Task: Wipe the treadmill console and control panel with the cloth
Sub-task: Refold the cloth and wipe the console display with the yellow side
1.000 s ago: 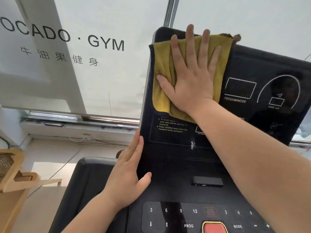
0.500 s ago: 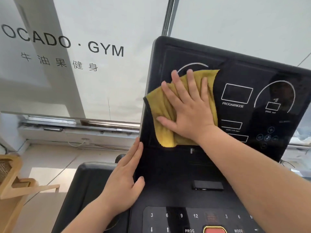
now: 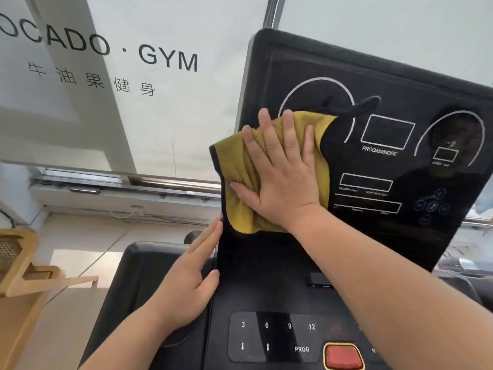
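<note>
1 wide-angle view only, worn on the head — it faces forward and slightly down at the treadmill console (image 3: 386, 84), close up, the console filling the frame's right half.

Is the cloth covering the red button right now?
No, the yellow cloth lies under the right hand on the upright screen, well above the uncovered red button.

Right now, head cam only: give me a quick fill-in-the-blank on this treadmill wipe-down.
1. The right hand presses a ____ cloth flat against the console.
2. The left hand rests, fingers straight, along the console's ____ edge.
3. The key just left of the red button reads ____.

Missing words: yellow; left; PROG
</note>
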Tool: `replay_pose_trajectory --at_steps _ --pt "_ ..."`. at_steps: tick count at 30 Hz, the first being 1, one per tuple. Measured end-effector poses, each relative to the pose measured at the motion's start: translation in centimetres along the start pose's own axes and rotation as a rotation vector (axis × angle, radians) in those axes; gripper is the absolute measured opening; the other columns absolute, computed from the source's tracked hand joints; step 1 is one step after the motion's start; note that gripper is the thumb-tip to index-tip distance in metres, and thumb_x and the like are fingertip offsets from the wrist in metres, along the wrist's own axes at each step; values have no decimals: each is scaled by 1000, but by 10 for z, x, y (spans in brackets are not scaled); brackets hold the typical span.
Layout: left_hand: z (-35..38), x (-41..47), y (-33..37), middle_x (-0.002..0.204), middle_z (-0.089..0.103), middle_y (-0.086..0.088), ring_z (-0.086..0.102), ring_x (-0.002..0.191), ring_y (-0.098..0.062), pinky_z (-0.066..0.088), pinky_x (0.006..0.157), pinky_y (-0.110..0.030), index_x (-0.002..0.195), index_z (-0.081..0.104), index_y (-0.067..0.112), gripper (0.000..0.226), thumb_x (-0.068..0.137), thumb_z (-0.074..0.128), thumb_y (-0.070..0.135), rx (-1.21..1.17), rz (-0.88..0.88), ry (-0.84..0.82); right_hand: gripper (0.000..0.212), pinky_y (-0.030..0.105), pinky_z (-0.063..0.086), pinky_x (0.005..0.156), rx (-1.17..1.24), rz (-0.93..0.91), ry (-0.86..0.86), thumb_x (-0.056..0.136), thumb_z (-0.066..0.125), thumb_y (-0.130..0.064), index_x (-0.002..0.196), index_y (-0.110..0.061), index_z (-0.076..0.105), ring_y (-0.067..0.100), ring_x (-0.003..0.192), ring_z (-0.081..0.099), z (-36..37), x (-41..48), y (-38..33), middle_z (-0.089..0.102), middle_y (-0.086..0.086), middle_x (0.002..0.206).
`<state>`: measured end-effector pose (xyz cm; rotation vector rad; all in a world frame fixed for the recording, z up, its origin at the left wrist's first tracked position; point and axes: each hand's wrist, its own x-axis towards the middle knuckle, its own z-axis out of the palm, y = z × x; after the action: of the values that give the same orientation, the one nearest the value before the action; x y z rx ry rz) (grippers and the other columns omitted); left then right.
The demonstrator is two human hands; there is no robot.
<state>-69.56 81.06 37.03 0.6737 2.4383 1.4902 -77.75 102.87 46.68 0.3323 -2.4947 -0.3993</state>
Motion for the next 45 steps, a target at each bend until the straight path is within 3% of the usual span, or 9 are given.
replay_pose_trajectory --at_steps 8,14,20,25,32,37,40,42,45 --pt "-3 4 3 157 31 31 24 144 15 25 108 -1 153 34 38 78 92 59 -3 -12 0 102 92 64 -4 124 -48 -182 -24 92 40 -78 164 -31 7 37 158 -1 16 -42 10 -1 2 173" --pt "-8 6 7 154 33 34 26 143 16 20 109 0 152 38 38 69 94 62 9 17 7 106 94 69 3 122 -54 122 62 92 37 -79 165 -24 15 46 156 6 -28 39 72 10 13 172" --pt "-5 7 10 150 42 33 44 136 6 37 110 -16 149 45 40 65 94 62 8 -20 -16 150 87 69 -3 122 27 318 81 97 22 -74 165 -25 4 41 158 -3 -59 108 59 0 10 173" --pt "1 11 16 134 57 28 59 119 1 44 90 -5 142 53 41 64 92 63 2 -62 -45 269 84 67 2 123 31 130 63 98 28 -71 165 -23 11 41 158 1 -36 72 17 6 10 173" --pt "7 13 15 130 58 31 61 118 -3 51 97 -26 139 57 35 63 91 61 -5 -77 -59 302 89 62 -5 125 -1 -76 12 96 38 -74 164 -28 4 35 159 -4 16 -38 9 -6 2 171" --pt "-2 16 24 124 62 29 62 113 -1 48 88 -12 130 61 46 66 91 56 -7 -98 -83 267 93 68 0 123 28 227 66 93 37 -77 165 -24 10 40 157 -2 -6 -7 69 3 11 172" --pt "-6 19 26 119 70 21 65 111 -6 51 92 -23 123 64 49 62 92 56 -4 -140 -124 234 94 71 -2 121 58 381 55 94 29 -79 165 -22 2 43 157 -5 -34 46 88 -2 14 173" --pt "-6 22 28 115 73 15 68 108 -9 55 92 -32 121 67 44 56 92 57 -3 -173 -158 231 93 71 -3 121 68 403 61 95 25 -79 165 -23 -1 41 157 -7 -46 76 80 -5 12 173" --pt "-6 23 33 110 74 14 68 104 -6 55 83 -23 116 68 44 56 92 56 -5 -194 -182 233 90 69 -6 121 93 348 52 97 23 -76 165 -24 -1 39 158 -9 -51 98 51 -7 8 173"
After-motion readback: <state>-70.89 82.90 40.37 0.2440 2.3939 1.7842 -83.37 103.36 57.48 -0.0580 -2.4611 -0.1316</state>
